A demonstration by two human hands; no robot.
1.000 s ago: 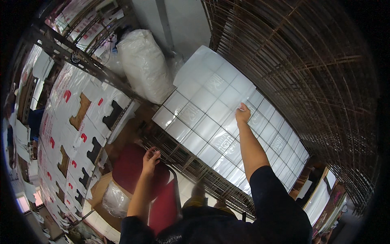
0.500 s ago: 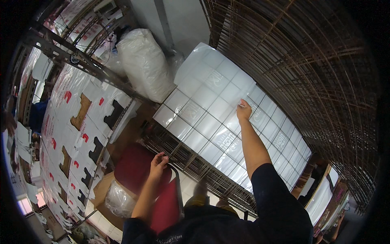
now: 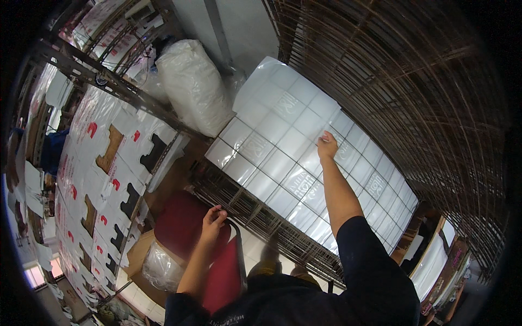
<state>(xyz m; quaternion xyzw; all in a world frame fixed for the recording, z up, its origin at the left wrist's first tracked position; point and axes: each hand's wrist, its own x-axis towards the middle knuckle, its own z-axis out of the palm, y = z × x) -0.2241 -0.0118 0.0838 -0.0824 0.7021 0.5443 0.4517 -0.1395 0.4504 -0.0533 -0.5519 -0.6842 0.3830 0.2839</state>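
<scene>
Translucent plastic sheets [image 3: 272, 152] with pale printed designs lie flat across a wire drying rack [image 3: 266, 214] in front of me. Toward the far left end, a milky sheet [image 3: 283, 95] overlaps the gridded layer. My right hand [image 3: 327, 145] is over the sheets near that milky sheet's edge, fingers curled into a pinch; a small pale bit shows at the fingertips, too small to name. Lower left, my left hand [image 3: 213, 221] hangs in the air above a dark red chair [image 3: 187, 220], its fingers loosely bent and apart, with nothing visible in them.
Raised rack trays [image 3: 402, 81] stand along the right. A stuffed white plastic bag [image 3: 196, 87] sits at the far left of the rack. Stacked white cartons [image 3: 98, 179] fill the left behind a metal shelf frame [image 3: 117, 89]. An open carton holds clear plastic [image 3: 161, 266].
Both hands stay almost in place, and the sheets lie as before. The whole view has shifted very slightly.
</scene>
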